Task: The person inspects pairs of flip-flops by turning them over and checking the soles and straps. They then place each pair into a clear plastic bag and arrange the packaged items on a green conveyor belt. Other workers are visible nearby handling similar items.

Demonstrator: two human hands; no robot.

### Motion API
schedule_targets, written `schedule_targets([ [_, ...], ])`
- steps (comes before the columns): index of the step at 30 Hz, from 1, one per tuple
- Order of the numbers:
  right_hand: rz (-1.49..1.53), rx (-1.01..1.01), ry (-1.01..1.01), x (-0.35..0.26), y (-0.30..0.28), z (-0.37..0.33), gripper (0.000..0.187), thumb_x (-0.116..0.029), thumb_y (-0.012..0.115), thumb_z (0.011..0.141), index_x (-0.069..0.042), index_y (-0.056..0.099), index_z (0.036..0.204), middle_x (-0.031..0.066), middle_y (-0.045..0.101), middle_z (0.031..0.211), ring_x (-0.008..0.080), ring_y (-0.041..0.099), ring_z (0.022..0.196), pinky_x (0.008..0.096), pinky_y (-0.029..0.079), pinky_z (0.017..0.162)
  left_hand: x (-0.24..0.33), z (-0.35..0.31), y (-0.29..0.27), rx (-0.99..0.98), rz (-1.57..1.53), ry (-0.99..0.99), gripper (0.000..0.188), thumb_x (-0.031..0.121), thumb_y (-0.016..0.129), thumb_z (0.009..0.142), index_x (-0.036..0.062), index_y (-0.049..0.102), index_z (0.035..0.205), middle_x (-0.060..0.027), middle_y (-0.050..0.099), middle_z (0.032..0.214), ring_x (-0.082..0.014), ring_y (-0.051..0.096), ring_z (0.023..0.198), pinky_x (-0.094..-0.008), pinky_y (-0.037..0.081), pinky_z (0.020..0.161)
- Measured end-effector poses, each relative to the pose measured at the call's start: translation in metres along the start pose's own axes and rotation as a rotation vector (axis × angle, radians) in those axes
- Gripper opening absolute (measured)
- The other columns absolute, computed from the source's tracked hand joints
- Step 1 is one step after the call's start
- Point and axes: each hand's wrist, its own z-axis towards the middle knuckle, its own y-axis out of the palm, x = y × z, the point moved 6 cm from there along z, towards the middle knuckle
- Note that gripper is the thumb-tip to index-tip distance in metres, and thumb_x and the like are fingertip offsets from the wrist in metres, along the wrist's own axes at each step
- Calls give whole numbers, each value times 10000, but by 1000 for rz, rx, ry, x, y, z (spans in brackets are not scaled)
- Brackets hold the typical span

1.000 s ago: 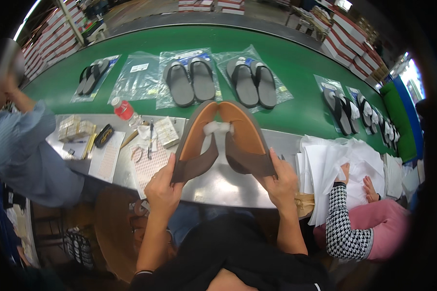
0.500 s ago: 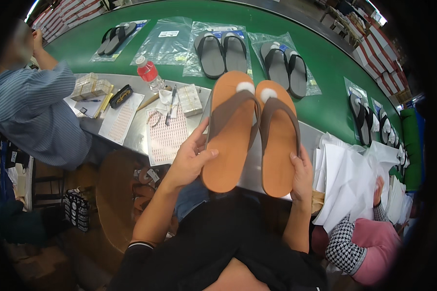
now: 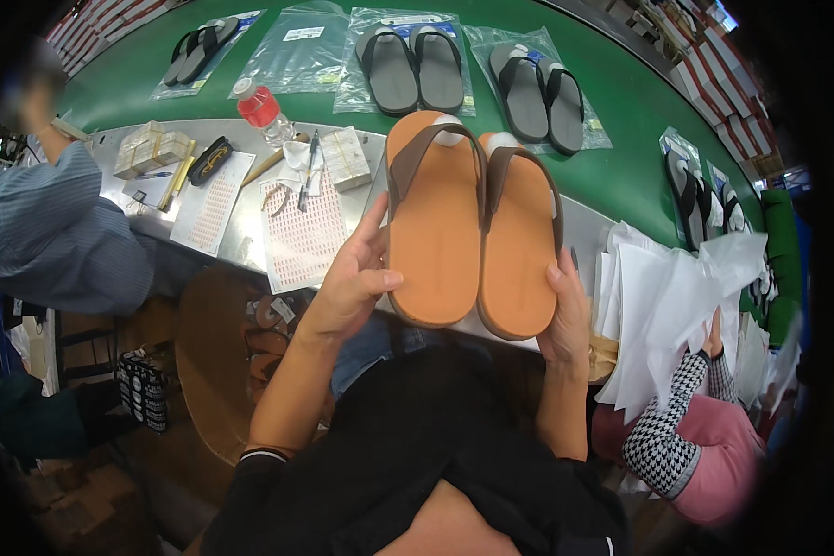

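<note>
Two tan flip-flops with brown straps are held up side by side over the table's near edge, footbeds facing me. My left hand [image 3: 350, 283] grips the left flip-flop [image 3: 434, 246] by its outer edge, thumb on the footbed near the heel. Around the outer edge of the right flip-flop [image 3: 521, 259] my right hand [image 3: 565, 310] is closed, its thumb at the side. White wads of paper [image 3: 448, 132] sit under the straps at the toe ends. The inner edges of the pair touch or nearly touch.
Grey flip-flops [image 3: 391, 79] lie on clear bags along the green belt [image 3: 195, 104]. The metal table [image 3: 241, 250] bears a red-labelled bottle [image 3: 261, 109], printed sheets [image 3: 310, 236] and a pen. At left sits a person in a striped shirt [image 3: 56, 232]; at right another handles white paper [image 3: 658, 315].
Both hands have brought the flip-flops closer together and turned them more upright. The view has shifted slightly. The person at right has moved a hand on the white paper.
</note>
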Motion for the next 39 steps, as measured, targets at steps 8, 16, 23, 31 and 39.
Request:
schedule_targets([
  [8,-14,-18,-44,0,-3,1,678,-191,575,925,24,252,1481,164,479,1390,236,524,1258,356,441,1041,-2,2,6,4,-14,13,1174,182,770,685,3,-4,1550,-237,344,1491,-314,347,1393,-401,242,1155],
  [16,183,-88,-39,16,-13,-4,643,-165,576,899,-20,299,1460,164,510,1349,259,533,1245,391,445,1041,-14,-7,6,-59,-90,84,1107,177,766,695,91,85,1563,-193,377,1473,-317,397,1365,-413,338,1119],
  [23,1137,-429,394,72,27,-8,540,-386,480,982,-20,425,1375,91,541,884,168,549,666,278,467,609,-84,-3,22,12,-771,-246,505,424,400,1019,81,406,1390,-65,486,791,-170,439,558,-275,410,449],
  [31,1246,-563,536,86,32,-18,562,-399,496,985,10,411,1362,84,503,761,151,525,538,251,451,530,-105,-20,23,-324,-1326,-327,546,409,431,1006,12,430,1381,-90,493,762,-178,504,568,-241,446,465],
  [39,1171,-731,496,81,43,-21,628,-476,446,985,4,375,1384,116,522,779,205,558,557,255,439,505,-99,-22,23,-431,-1282,-301,588,416,444,992,-39,403,1362,-123,509,746,-217,513,549,-275,450,458],
])
